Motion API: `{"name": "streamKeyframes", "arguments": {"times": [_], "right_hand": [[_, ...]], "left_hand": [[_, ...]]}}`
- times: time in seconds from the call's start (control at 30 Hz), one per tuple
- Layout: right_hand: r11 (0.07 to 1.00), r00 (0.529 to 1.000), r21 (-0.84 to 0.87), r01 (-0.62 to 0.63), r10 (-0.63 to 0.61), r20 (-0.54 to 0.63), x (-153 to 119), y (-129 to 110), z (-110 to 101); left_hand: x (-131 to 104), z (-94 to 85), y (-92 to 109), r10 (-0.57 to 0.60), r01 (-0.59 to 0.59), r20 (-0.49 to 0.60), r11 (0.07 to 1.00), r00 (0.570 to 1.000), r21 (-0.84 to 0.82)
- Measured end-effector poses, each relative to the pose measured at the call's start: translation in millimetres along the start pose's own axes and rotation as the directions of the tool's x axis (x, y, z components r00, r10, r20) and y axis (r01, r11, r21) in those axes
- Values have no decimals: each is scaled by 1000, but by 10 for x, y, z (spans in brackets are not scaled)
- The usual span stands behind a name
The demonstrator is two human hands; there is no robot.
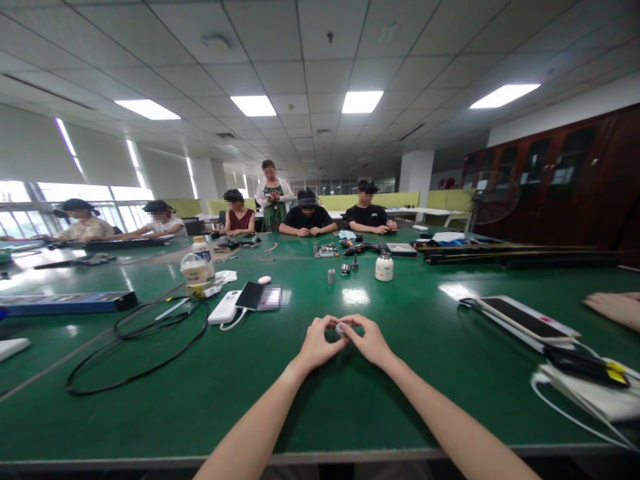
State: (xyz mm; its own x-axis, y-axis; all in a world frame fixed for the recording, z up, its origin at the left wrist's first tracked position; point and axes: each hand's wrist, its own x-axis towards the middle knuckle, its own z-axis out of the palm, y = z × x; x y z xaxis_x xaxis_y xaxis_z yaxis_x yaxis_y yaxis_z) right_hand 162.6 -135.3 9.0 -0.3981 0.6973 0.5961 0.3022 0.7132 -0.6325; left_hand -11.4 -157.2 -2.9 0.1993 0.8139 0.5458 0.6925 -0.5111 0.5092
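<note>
Both of my hands meet over the green table [280,400], fingertips curled around a small round silver metal part [340,328]. My left hand [320,343] pinches it from the left side, and my right hand [369,339] closes on it from the right. Fingers cover most of the part, so its exact kind does not show. Beyond my hands stand a grey metal cylinder [331,275], a small shiny metal piece [345,269] and a dark upright piece [355,263]. A white jar [384,267] stands to their right.
Left lie a power bank [225,307], a phone [250,296], a looped black cable [135,383] and a plastic cup [195,272]. Right are a flat device [527,319] and another person's hand [613,309]. A power drill [363,247] lies farther back, and several people sit across.
</note>
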Motion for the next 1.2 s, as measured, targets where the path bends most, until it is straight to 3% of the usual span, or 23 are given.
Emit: {"name": "streamKeyframes", "arguments": {"times": [0.4, 0.7, 1.2], "right_hand": [[966, 983, 194, -169, 151, 102, 19, 129, 48], [877, 944, 360, -319, 264, 196, 69, 225, 49], [865, 917, 372, -337, 211, 340, 13, 152, 43]], "left_hand": [[25, -78, 88, -5, -2, -48, 990, 999, -139], [65, -66, 66, -2, -7, -115, 997, 993, -71], [63, -95, 154, -3, 7, -178, 1000, 984, 21]]}}
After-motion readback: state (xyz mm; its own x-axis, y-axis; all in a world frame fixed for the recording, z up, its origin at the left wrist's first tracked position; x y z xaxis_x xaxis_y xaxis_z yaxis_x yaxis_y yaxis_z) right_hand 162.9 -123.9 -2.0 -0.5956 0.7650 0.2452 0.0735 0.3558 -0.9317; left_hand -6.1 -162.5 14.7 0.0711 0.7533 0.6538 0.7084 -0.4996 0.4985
